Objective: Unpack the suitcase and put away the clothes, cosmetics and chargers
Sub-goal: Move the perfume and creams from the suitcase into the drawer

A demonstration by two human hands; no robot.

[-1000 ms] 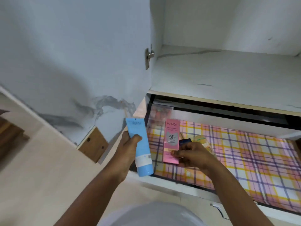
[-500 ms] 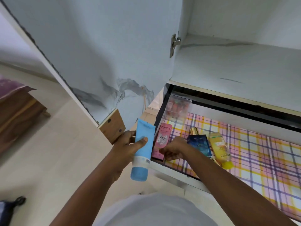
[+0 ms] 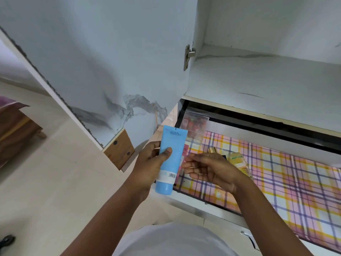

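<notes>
1. The white wardrobe door (image 3: pixel 103 58) stands open at the left, its marbled face toward the camera, with a bare white shelf (image 3: pixel 267 80) to the right of its hinge.
2. Below the shelf, the drawer (image 3: pixel 212 213) is pulled out, lined with pink, yellow and purple plaid paper (image 3: pixel 295 182).
3. The right hand (image 3: pixel 208 169) hovers over the drawer's near left part, fingers loosely bent toward the tube and holding nothing; it hides part of the things beneath.
4. The left hand (image 3: pixel 149 161) has its grip around the blue tube (image 3: pixel 169 159), thumb across the front.
5. The tube is at the drawer's left edge, long axis near upright, cap toward the near side, flat crimped end pointing far.
6. Inside lie a clear case (image 3: pixel 195 124) at the far left corner, a yellow bottle (image 3: pixel 239 162), a pink box (image 3: pixel 184 150) and a gold-capped item (image 3: pixel 213 150), all partly covered.
</notes>
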